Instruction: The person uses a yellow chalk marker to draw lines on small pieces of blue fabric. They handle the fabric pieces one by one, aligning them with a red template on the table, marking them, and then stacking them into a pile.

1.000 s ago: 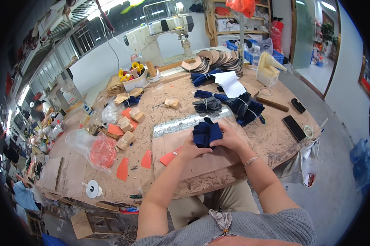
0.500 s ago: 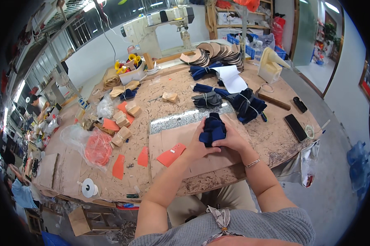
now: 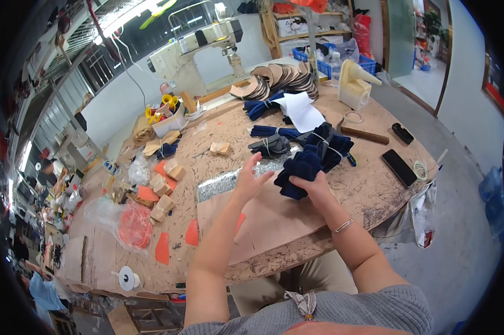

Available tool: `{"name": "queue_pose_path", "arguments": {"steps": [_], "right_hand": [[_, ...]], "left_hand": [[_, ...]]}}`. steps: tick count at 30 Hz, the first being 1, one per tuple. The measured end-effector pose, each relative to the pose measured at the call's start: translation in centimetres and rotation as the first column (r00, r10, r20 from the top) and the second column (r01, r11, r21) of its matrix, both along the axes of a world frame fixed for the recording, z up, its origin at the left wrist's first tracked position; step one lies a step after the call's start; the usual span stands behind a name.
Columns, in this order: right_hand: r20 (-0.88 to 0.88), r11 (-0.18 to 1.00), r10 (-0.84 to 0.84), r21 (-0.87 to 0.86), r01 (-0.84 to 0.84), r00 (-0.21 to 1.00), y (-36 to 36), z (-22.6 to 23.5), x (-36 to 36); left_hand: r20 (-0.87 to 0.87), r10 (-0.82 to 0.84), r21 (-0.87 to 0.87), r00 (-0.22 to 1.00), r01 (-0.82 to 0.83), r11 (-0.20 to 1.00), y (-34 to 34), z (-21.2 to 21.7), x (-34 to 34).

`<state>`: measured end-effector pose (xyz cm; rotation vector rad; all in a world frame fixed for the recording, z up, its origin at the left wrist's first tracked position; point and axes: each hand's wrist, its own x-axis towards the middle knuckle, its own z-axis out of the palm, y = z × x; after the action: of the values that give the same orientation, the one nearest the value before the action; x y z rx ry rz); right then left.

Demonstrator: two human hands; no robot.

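My right hand (image 3: 317,190) grips a stack of dark blue fabric pieces (image 3: 298,170), thumb on the near side, raised over the worktable. Apart from the stack, to its left, my left hand (image 3: 251,181) has its fingers spread and holds nothing. Below both hands lies a tan sheet (image 3: 277,226) beside a shiny speckled slab (image 3: 221,181). Just beyond the stack are a tied dark blue fabric bundle (image 3: 334,144) and a tied grey bundle (image 3: 271,146). An orange cut piece (image 3: 191,232) lies left of my left forearm, which partly hides another.
A hammer (image 3: 369,135), a black phone (image 3: 399,167) and a cream plastic container (image 3: 355,92) stand or lie to the right. White paper (image 3: 301,110) covers part of the far bundles. A sewing machine (image 3: 193,56) rises behind. A white spool (image 3: 129,277) sits near left.
My left hand has let go of the fabric stack and moved left, its fingers opening. My right hand keeps the stack, now fanned out more and further from me. The view has shifted slightly.
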<state>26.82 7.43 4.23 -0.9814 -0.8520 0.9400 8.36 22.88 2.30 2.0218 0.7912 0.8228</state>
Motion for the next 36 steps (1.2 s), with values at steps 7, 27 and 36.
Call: {"name": "queue_pose_path", "arguments": {"steps": [7, 27, 36], "right_hand": [[0.561, 0.877, -0.473, 0.375, 0.301, 0.68, 0.0, -1.2, 0.7], [0.469, 0.622, -0.774, 0.686, 0.377, 0.425, -0.6, 0.0, 1.2], [0.651, 0.757, -0.63, 0.637, 0.146, 0.423, -1.2, 3.0, -3.8]], "left_hand": [[-0.413, 0.479, 0.681, 0.774, -0.087, 0.727, 4.4, -0.8, 7.2], [-0.148, 0.225, 0.04, 0.963, -0.222, 0.974, -12.2, -0.5, -4.1], [-0.258, 0.252, 0.851, 0.933, 0.096, 0.517, -12.9, 2.1, -4.3]]}}
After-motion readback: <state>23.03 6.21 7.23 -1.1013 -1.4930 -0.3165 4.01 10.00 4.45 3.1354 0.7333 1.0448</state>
